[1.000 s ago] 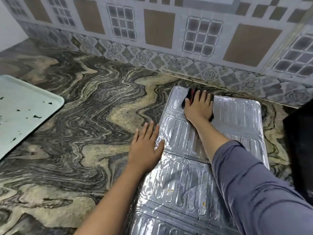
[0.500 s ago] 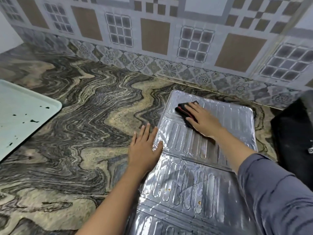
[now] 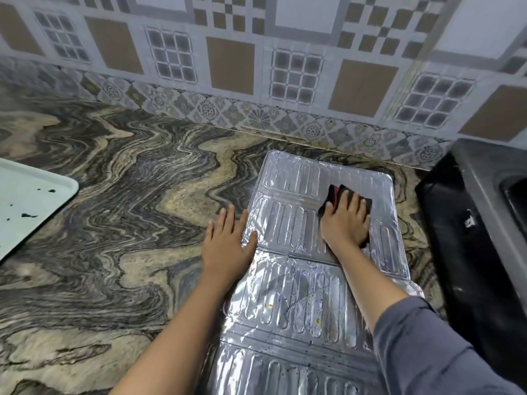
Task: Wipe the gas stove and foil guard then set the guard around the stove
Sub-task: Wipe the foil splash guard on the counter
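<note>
Silver foil guard (image 3: 285, 295) lies flat on the marbled worktop (image 3: 128, 223) as we pin its left edge with our spread left hand (image 3: 228, 246) and press a dark cloth (image 3: 333, 192) under our flat right hand (image 3: 345, 223).

Both arms reach forward. The left hand (image 3: 228, 246) lies palm down, fingers straight and slightly spread, its thumb on the edge of the foil guard (image 3: 285, 297). The right hand (image 3: 345, 225) presses flat, fingers straight, on a dark cloth (image 3: 334, 195). A grey sleeve (image 3: 427, 352) covers the right arm near the elbow; the left forearm is bare.
</note>
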Tool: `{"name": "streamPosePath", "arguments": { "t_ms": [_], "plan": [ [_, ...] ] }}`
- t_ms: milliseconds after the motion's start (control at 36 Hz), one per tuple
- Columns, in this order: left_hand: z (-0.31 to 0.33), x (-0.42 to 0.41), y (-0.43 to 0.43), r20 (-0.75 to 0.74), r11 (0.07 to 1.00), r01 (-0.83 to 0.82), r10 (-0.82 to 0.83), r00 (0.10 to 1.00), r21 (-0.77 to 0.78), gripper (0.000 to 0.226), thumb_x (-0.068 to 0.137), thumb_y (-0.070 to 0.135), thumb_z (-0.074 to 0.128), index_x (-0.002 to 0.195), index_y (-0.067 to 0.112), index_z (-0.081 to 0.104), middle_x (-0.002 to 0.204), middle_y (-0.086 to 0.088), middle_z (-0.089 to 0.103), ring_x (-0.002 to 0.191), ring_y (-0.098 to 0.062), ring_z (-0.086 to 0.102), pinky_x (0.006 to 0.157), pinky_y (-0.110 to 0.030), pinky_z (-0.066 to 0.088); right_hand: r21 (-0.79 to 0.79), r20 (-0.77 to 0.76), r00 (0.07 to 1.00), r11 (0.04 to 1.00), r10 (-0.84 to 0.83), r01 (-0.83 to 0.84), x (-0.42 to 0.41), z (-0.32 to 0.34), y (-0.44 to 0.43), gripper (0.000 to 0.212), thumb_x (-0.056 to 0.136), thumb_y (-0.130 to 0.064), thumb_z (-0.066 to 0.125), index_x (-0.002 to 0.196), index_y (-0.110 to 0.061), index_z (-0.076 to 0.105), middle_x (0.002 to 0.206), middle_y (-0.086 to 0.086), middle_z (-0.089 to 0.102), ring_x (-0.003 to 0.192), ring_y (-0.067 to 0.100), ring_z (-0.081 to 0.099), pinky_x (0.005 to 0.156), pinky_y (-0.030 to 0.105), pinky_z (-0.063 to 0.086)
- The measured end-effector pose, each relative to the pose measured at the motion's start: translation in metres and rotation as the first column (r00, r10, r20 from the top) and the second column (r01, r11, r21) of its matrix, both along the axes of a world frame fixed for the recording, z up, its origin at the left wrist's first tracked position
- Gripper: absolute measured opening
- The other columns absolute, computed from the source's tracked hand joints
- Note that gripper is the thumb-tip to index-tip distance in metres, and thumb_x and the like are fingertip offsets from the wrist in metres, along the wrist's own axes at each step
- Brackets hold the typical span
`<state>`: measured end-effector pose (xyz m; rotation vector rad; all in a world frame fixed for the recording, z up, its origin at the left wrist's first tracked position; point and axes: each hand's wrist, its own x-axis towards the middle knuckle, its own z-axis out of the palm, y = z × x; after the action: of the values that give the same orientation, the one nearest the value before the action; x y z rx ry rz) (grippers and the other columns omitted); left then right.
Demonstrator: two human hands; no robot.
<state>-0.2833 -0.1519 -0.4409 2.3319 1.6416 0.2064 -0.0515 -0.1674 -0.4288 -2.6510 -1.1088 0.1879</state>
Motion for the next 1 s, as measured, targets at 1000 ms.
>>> {"name": "streamPosePath", "arguments": {
  "t_ms": [1000],
  "plan": [
    [0.002,-0.001,-0.003,-0.005,1.000,0.004,-0.004,1.000,0.016,0.060,0.096,0.054,0.017,0.149,0.030,0.004,0.159,0.000,-0.004,0.147,-0.015,-0.006,0.121,-0.039,-0.002,0.014,-0.099,0.844,0.849,0.527,-0.528,0.043,0.005,-0.048,0.047,0.096,-0.035,0.042,0.142,-0.032,0.032,0.153,-0.009,0.024,0.144,0.016,0.017,0.115,0.043,0.023]
  ]
}}
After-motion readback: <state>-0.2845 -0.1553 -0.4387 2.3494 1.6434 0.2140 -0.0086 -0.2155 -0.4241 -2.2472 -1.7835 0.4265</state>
